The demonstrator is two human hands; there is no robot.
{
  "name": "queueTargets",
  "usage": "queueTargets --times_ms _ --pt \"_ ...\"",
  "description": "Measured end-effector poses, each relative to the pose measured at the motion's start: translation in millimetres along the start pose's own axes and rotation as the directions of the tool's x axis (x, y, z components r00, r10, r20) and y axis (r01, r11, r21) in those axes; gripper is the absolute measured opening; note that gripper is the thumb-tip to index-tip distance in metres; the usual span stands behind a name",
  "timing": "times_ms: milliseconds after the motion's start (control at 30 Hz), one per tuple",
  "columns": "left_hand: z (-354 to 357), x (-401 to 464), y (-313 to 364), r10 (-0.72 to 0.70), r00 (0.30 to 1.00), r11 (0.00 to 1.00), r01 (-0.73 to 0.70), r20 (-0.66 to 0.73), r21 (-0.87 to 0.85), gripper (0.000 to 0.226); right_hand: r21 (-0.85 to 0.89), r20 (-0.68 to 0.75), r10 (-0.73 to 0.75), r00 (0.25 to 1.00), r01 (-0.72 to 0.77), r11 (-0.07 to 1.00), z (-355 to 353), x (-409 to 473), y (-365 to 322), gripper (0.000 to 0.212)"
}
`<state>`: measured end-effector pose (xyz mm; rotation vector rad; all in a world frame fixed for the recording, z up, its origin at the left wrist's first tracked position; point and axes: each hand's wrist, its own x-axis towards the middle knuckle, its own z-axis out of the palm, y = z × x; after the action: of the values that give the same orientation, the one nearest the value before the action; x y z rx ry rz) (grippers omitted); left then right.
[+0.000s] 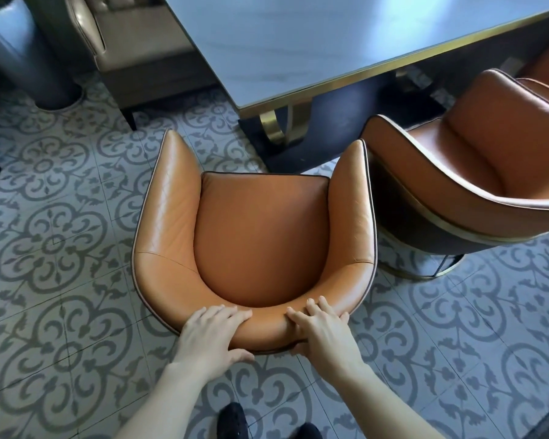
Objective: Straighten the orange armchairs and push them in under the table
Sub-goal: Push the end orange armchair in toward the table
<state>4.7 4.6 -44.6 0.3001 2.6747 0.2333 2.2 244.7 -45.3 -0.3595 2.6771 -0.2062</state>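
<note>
At the back of the near orange armchair [260, 236] you have both hands on the padded top of the curved backrest: your left hand [210, 334] lies fingers over the top with the thumb behind, and your right hand [322, 331] is wrapped over the rim the same way, so both are closed on the chair. It stands on the patterned tile floor [54, 248], clear of the table [314, 42], its two arm tips pointing toward the table's corner and gold-and-black base [279, 131].

You look to be in the pushing step for this chair. It is roughly squared to you but sits off the table's end, so the next move probably calls for a forward shove with a turn to the right, keeping its right arm off the second orange armchair [476, 166], which stands just beside it and angled away, still to be straightened.

Smooth, glossy orange leather with dark piping covers a rounded tub shell; the seat cushion is plump and slightly domed. Expect the leather to be slick, so push with your palms. A pale, polished top and a brass edge band finish the table.
</note>
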Motion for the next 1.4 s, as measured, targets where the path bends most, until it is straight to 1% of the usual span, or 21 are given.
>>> queueTargets --times_ms 133,267,367,600,767,1033,1300,1400 --pt "-4 10 4 -0.002 1.0 1.0 0.002 0.003 -0.019 0.085 0.031 0.024 0.006 1.0 -0.007 0.999 -9 9 6 0.072" --pt "-8 22 2 -0.01 1.0 0.999 0.009 -0.007 -0.039 0.086 0.027 -0.004 -0.005 1.0 0.005 1.0 -13 22 12 0.065" --pt "-15 33 -4 -0.019 1.0 0.998 0.018 -0.022 -0.052 0.087 0.065 -0.011 -0.005 1.0 0.005 0.998 -18 35 11 0.062" --pt "-36 66 -27 -0.029 0.999 0.996 0.026 -0.041 -0.081 0.085 0.073 -0.03 0.004 1.0 -0.002 0.997 -31 76 4 0.068" --pt "-56 93 -47 -0.023 0.998 0.997 0.019 -0.052 -0.079 0.083 0.086 -0.046 -0.012 0.999 0.016 0.996 -45 112 -4 0.066" --pt "-84 137 -79 -0.013 0.997 0.998 0.008 -0.071 -0.069 0.081 0.118 -0.087 0.009 0.996 0.002 0.993 -63 162 -15 0.068" --pt "-97 170 -97 -0.004 0.994 0.998 -0.004 -0.107 -0.07 0.084 0.108 -0.075 0.035 0.997 -0.026 0.994 -75 198 -13 0.066" --pt "-97 174 -100 -0.009 0.993 0.997 -0.001 -0.121 -0.084 0.083 0.106 -0.095 0.054 0.994 -0.043 0.993 -75 202 -13 0.066"
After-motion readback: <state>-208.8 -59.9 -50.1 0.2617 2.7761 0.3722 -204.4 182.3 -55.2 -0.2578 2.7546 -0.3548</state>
